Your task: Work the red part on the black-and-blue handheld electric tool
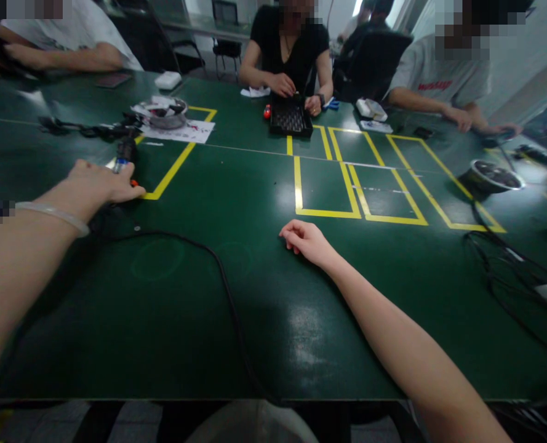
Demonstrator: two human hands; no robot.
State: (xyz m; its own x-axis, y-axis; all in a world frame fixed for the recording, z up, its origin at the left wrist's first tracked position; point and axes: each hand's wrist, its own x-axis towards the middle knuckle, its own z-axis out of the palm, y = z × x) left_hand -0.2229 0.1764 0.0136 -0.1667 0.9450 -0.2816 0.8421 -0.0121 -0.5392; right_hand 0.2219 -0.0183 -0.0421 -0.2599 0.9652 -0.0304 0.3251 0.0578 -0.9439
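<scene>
At the left, my left hand is closed around a black cylindrical tool with a blue band. A bit of orange shows between thumb and forefinger, while the other fingers are mostly hidden behind the hand. My right hand rests on the green table near the middle, its fingers loosely curled with nothing visible in them. A black cable runs from below my left hand to the table's near edge.
Yellow tape outlines mark the table. Beyond my left hand, a round metal container stands on papers. A co-worker opposite handles a black tray. Another metal bowl and looped cables lie at right. Other people sit at both far sides.
</scene>
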